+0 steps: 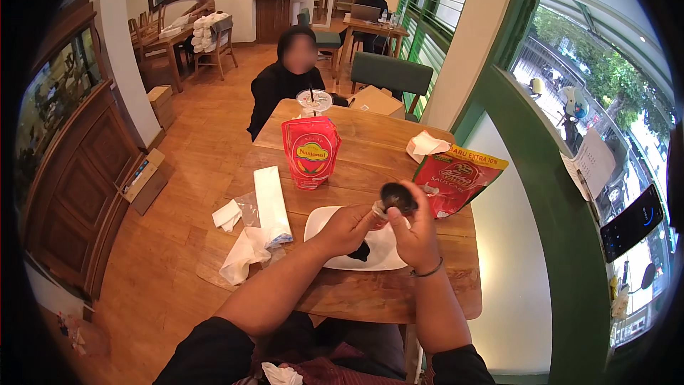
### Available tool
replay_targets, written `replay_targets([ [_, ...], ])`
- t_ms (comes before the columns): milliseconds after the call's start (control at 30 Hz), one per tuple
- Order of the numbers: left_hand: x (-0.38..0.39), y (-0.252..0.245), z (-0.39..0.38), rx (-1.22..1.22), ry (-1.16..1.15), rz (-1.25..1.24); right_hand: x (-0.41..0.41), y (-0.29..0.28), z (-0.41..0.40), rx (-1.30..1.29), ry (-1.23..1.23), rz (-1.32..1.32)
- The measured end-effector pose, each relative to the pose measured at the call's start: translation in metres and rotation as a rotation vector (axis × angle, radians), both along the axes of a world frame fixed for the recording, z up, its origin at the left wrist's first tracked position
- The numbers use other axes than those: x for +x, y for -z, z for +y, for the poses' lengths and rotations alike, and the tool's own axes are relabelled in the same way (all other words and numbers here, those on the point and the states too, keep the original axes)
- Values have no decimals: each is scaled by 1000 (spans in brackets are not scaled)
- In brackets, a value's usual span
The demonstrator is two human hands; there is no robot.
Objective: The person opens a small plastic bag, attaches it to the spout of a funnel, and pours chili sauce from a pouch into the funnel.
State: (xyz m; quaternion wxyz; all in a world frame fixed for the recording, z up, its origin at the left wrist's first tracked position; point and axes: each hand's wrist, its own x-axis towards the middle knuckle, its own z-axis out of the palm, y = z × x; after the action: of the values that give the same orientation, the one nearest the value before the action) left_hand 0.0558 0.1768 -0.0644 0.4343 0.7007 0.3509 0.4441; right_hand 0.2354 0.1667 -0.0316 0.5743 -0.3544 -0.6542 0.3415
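My right hand (416, 235) grips a round black hollow piece (398, 198), like a cap or small cup, above a white plate (315, 227). Close against it, my left hand (344, 230) has its fingers closed on a small pale item (379, 208); whether that is tissue or part of a container I cannot tell. A black object (360, 251) lies on the plate, partly hidden by my left hand. Beyond the plate stands a red pouch of Nasional kecap (311, 154). Right of my right hand, a red chilli sauce pouch (457, 179) leans at a tilt.
Crumpled tissues (243, 256) and a white tissue pack (271, 200) lie on the left of the wooden table (368, 139). A lidded plastic cup (314, 100) stands at the far edge, near a seated person (278, 85). A phone (630, 224) is mounted by the window.
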Motion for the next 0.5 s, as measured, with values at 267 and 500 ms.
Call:
replay_targets([
  [267,0,-3,-1,5,7,35,4,2,3,50,30,-155],
  [500,2,-3,-1,-21,16,-24,4,-1,-1,-63,24,-232],
])
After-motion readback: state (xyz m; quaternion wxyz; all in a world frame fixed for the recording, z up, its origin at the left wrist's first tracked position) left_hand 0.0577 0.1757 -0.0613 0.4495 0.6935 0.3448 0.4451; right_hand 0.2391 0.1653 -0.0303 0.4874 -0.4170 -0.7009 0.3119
